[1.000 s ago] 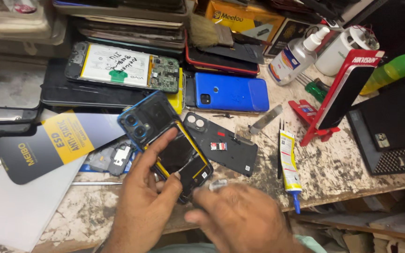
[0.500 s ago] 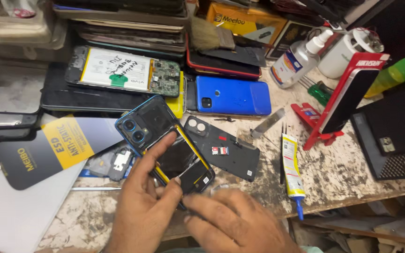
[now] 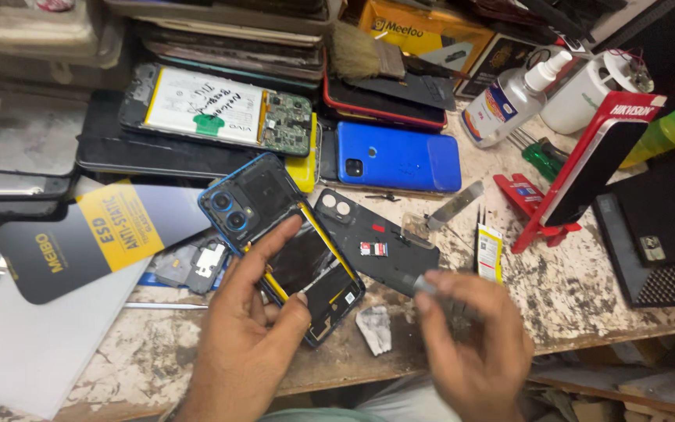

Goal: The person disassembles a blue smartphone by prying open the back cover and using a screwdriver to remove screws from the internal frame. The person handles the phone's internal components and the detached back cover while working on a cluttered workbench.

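My left hand (image 3: pixel 255 332) steadies the opened blue phone (image 3: pixel 283 246), back cover off, internals bare; my right hand (image 3: pixel 474 344) pinches what looks like a screwdriver (image 3: pixel 425 283).

Centre: the opened blue-framed phone (image 3: pixel 287 242) lies on the worn wooden bench (image 3: pixel 580 312), under the left hand (image 3: pixel 248 336).
Right of it: a black plastic back cover (image 3: pixel 373 242).
Behind: a blue phone (image 3: pixel 400 156).
Far right: a red stand (image 3: pixel 580 172).
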### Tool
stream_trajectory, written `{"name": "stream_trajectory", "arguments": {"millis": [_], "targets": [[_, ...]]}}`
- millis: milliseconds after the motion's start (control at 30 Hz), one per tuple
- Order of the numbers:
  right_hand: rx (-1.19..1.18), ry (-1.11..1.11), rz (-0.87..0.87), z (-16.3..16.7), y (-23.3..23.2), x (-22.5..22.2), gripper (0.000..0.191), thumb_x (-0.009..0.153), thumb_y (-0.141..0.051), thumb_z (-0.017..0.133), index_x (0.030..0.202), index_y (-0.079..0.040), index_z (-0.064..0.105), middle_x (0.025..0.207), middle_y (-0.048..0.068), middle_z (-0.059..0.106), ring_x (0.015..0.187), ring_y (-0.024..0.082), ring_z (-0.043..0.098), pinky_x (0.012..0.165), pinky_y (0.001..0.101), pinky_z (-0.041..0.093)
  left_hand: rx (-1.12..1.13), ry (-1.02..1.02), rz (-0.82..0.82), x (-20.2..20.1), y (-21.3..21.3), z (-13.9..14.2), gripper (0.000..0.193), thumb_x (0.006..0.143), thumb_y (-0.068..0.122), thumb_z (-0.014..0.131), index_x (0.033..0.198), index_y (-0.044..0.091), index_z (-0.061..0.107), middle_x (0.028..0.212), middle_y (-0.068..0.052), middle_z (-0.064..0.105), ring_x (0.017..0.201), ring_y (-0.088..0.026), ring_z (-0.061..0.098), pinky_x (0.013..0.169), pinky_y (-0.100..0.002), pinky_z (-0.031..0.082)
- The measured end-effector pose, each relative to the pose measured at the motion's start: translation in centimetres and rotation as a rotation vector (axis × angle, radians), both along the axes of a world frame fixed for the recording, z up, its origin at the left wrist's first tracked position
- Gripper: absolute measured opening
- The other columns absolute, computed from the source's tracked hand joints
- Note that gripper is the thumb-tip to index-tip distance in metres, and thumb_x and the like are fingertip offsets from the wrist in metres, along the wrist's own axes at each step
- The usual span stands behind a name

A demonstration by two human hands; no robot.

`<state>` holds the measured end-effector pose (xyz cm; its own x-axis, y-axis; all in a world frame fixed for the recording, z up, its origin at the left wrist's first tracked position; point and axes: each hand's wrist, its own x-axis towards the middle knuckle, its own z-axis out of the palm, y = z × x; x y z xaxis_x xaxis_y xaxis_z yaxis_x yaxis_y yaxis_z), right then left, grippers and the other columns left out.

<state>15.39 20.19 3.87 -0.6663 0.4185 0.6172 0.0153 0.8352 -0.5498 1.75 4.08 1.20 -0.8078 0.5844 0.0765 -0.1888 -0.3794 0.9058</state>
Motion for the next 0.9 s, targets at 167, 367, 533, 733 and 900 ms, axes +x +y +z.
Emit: {"name": "stream_trajectory", "arguments": {"millis": [167, 367, 533, 733, 900], "targets": [[-0.028, -0.008, -0.041, -1.3, 1.7, -0.7, 0.024, 0.091, 0.007, 0.073, 0.109, 0.002, 0.058, 0.107, 0.015, 0.069, 0.102, 0.02, 0.071, 0.092, 0.0298, 0.058, -0.072, -0.173, -0.061, 0.0, -0.1, 0.3, 0.069, 0.085, -0.011, 0.056, 0.152, 0.006, 0.047, 0.133, -0.012, 0.064, 0.106, -0.015, 0.071, 0.084, -0.028, 0.061], [-0.027, -0.016, -0.036, -1.5, 1.6, -0.4, 0.025, 0.092, 0.006, 0.072, 0.111, 0.002, 0.057, 0.11, 0.014, 0.069, 0.104, 0.019, 0.071, 0.094, 0.0296, 0.058, -0.035, -0.181, -0.026, 0.0, 0.3, 0.9, 0.046, 0.092, -0.002, 0.061, 0.138, 0.002, 0.057, 0.125, -0.012, 0.066, 0.105, -0.013, 0.069, 0.083, -0.027, 0.06], [-0.291, 0.165, 0.081, -0.8, -0.2, 0.0, 0.032, 0.095, 0.012, 0.067, 0.12, 0.001, 0.051, 0.118, 0.019, 0.064, 0.115, 0.021, 0.069, 0.097, 0.0311, 0.06, -0.141, -0.135, -0.021, 0.0, 0.2, 0.6, 0.023, 0.094, 0.005, 0.066, 0.116, 0.0, 0.072, 0.117, -0.009, 0.059, 0.099, -0.014, 0.072, 0.075, -0.027, 0.066], [-0.322, 0.205, 0.192, -0.3, -2.2, -0.6, 0.036, 0.092, 0.016, 0.069, 0.12, 0.001, 0.05, 0.112, 0.022, 0.065, 0.107, 0.02, 0.069, 0.096, 0.0311, 0.059, -0.143, -0.061, -0.026, 0.0, 0.2, 0.5, 0.019, 0.091, 0.009, 0.071, 0.107, 0.001, 0.076, 0.116, -0.006, 0.062, 0.099, -0.013, 0.07, 0.072, -0.025, 0.063], [-0.302, 0.212, 0.195, -0.2, -2.4, -1.4, 0.036, 0.091, 0.015, 0.069, 0.118, 0.0, 0.051, 0.113, 0.021, 0.067, 0.104, 0.021, 0.069, 0.093, 0.0313, 0.06, -0.156, -0.062, -0.061, 0.0, 0.4, 0.7, 0.018, 0.091, 0.011, 0.072, 0.106, 0.003, 0.076, 0.114, -0.005, 0.06, 0.1, -0.012, 0.069, 0.073, -0.024, 0.063]]}}
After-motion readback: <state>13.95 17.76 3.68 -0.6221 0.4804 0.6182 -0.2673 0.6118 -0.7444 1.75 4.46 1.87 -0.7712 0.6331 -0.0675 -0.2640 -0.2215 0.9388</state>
